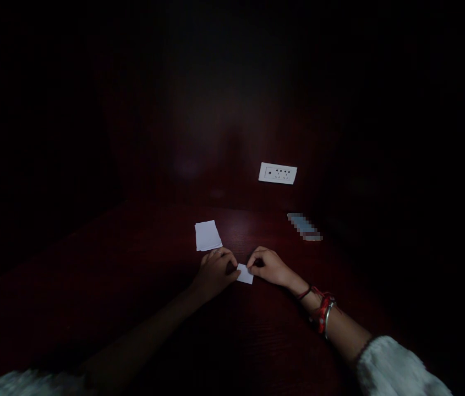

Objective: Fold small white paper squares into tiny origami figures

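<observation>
A small white piece of paper [245, 273] lies on the dark red wooden table [133, 286], between my two hands. My left hand [214, 271] has its fingers curled and pinches the paper's left edge. My right hand [267, 266] is curled too and pinches the paper's right edge. Red and metal bracelets [322, 311] sit on my right wrist. Just beyond my left hand lies a small stack of white paper sheets [207, 235].
A white power socket plate [277, 173] sits on the dark back panel. A flat, blurred-out object [304, 226] lies on the table at the right. The surroundings are very dark.
</observation>
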Action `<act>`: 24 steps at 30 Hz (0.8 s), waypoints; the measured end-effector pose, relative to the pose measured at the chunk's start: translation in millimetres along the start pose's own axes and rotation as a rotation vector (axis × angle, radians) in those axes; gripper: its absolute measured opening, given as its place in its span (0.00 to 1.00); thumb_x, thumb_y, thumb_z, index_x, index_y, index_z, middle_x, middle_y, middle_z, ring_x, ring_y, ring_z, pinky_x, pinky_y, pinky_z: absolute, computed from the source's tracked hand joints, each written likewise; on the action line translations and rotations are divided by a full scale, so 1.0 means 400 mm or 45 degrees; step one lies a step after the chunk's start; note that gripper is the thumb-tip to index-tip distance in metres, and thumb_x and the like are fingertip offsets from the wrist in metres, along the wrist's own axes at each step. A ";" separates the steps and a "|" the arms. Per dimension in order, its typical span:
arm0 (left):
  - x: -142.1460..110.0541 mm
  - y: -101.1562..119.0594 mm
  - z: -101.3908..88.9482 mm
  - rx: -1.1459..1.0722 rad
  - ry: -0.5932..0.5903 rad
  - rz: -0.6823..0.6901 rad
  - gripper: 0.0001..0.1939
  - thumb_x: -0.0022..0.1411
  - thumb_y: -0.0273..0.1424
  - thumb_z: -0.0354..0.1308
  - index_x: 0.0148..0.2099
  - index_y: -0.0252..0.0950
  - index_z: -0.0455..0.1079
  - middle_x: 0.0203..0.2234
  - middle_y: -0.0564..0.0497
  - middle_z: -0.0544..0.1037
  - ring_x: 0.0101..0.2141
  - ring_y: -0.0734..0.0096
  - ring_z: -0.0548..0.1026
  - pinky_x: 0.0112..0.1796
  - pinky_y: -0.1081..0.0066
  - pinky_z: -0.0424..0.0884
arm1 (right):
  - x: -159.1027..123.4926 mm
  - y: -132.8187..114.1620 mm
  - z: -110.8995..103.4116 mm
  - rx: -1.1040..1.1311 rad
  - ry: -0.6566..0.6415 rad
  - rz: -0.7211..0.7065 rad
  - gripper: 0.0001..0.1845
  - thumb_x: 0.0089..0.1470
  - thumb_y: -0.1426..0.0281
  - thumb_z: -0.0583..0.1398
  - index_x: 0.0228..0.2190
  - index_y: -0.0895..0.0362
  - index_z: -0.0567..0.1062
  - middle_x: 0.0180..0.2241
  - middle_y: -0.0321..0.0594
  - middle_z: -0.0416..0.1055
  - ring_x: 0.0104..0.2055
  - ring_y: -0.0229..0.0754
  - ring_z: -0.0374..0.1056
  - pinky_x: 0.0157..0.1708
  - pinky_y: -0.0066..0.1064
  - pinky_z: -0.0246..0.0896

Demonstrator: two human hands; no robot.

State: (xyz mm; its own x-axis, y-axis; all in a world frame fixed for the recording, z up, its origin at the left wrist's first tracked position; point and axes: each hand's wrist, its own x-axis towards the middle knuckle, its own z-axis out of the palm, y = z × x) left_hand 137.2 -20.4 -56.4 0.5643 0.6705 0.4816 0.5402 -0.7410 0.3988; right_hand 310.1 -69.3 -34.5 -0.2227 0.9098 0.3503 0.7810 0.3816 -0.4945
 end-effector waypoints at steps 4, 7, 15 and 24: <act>0.002 0.000 0.009 -0.009 -0.010 -0.009 0.05 0.46 0.34 0.54 0.27 0.39 0.64 0.37 0.54 0.65 0.40 0.65 0.62 0.40 0.61 0.53 | 0.010 -0.005 0.004 -0.044 0.009 0.068 0.05 0.38 0.73 0.59 0.24 0.59 0.71 0.26 0.36 0.63 0.28 0.33 0.58 0.29 0.24 0.53; 0.004 -0.003 0.015 -0.009 0.015 -0.039 0.07 0.45 0.34 0.56 0.29 0.39 0.64 0.37 0.54 0.65 0.41 0.64 0.62 0.41 0.61 0.53 | 0.011 -0.003 0.012 -0.027 0.008 0.136 0.04 0.38 0.72 0.59 0.24 0.59 0.71 0.27 0.37 0.63 0.29 0.34 0.58 0.30 0.25 0.53; 0.008 0.011 0.001 -0.105 0.032 -0.074 0.05 0.47 0.32 0.54 0.31 0.41 0.66 0.39 0.54 0.65 0.42 0.65 0.61 0.42 0.61 0.54 | -0.001 -0.012 0.026 0.187 0.152 0.257 0.01 0.40 0.74 0.57 0.22 0.59 0.69 0.25 0.36 0.62 0.29 0.33 0.58 0.29 0.24 0.54; -0.003 0.023 -0.032 -0.403 0.113 -0.048 0.05 0.54 0.29 0.49 0.31 0.38 0.66 0.38 0.52 0.64 0.42 0.69 0.62 0.43 0.66 0.59 | -0.020 -0.060 0.010 0.271 0.244 0.117 0.02 0.43 0.75 0.55 0.22 0.58 0.68 0.26 0.36 0.60 0.30 0.34 0.58 0.30 0.25 0.54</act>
State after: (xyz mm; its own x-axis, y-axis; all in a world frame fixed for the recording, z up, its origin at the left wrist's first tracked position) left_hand 133.3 -28.4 -43.3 0.4833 0.7024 0.5225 0.3308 -0.6992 0.6338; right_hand 290.7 -84.9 -28.6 -0.0268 0.9024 0.4300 0.6483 0.3431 -0.6797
